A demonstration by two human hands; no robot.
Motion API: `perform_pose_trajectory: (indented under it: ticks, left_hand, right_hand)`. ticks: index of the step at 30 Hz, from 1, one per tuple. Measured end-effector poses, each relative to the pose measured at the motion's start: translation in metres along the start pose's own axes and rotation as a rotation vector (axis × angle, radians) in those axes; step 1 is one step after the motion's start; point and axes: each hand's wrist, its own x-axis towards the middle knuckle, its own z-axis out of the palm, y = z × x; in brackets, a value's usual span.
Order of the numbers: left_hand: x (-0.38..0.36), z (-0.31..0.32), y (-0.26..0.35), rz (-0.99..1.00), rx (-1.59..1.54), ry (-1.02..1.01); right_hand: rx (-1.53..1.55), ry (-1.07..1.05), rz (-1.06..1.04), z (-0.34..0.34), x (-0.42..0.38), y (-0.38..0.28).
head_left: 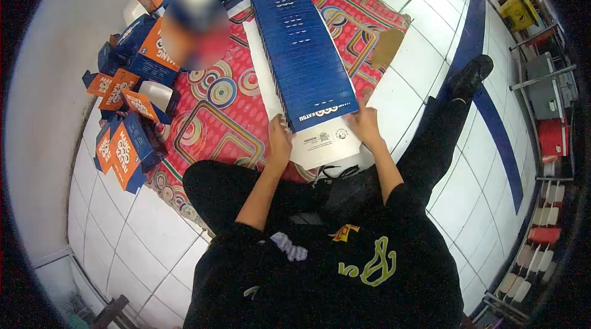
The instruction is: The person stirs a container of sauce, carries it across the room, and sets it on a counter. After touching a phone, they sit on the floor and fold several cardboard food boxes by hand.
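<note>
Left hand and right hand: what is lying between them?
The head view shows a printed white panel and the blue stack's near end between left hand and right hand.

Red mat (251, 135), multicoloured circle pattern

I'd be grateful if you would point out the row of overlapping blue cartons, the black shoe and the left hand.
Row of overlapping blue cartons (306, 57): head view, middle of the row.
Black shoe (473, 76): head view, its upper.
Left hand (280, 142): head view, back of the hand.
</note>
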Motion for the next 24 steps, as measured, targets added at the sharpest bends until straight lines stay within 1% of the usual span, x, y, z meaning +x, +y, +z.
perform_pose_trajectory:
  ticks: [1,2,3,4,5,6,8,10,12,16,18,22,24]
  left_hand:
    - [-0.005,-0.007,0.016,0.096,-0.004,0.152]
    - [-0.007,-0.015,0.032,0.190,-0.007,0.298]
    - [-0.005,-0.026,0.047,0.191,-0.008,0.296]
    - [-0.005,-0.039,0.062,0.303,0.075,0.237]
    - [-0.008,-0.046,0.067,0.412,0.158,0.174]
    - [-0.011,-0.045,0.061,0.408,0.156,0.164]
    - [-0.007,-0.039,0.051,0.384,0.055,0.100]
    - [-0.006,-0.034,0.046,0.371,0.030,0.106]
    - [-0.007,-0.032,0.041,0.385,0.044,0.133]
    - [-0.005,-0.032,0.047,0.361,0.033,0.172]
    - [-0.004,-0.028,0.041,0.378,-0.027,0.188]
    - [-0.003,-0.032,0.046,0.384,-0.003,0.196]
    - [-0.004,-0.034,0.054,0.371,0.010,0.213]
  right_hand:
    - [0.221,-0.059,0.123,-0.013,0.000,-0.011]
    - [0.218,-0.057,0.120,-0.022,0.002,-0.016]
    - [0.300,-0.035,-0.064,-0.029,0.004,-0.016]
    - [0.381,-0.014,-0.245,-0.038,0.005,-0.017]
    - [0.286,-0.081,-0.294,-0.051,0.005,-0.021]
    - [0.287,-0.083,-0.284,-0.048,0.005,-0.016]
    - [0.052,-0.071,-0.434,-0.046,0.012,-0.014]
    - [0.080,-0.071,-0.408,-0.044,0.013,-0.010]
    - [0.094,-0.034,-0.435,-0.038,0.014,-0.005]
    - [0.079,0.000,-0.426,-0.032,0.017,0.000]
    - [0.090,0.023,-0.450,-0.029,0.019,0.004]
    - [0.081,0.044,-0.454,-0.031,0.018,0.000]
    - [0.054,0.021,-0.462,-0.038,0.017,-0.007]
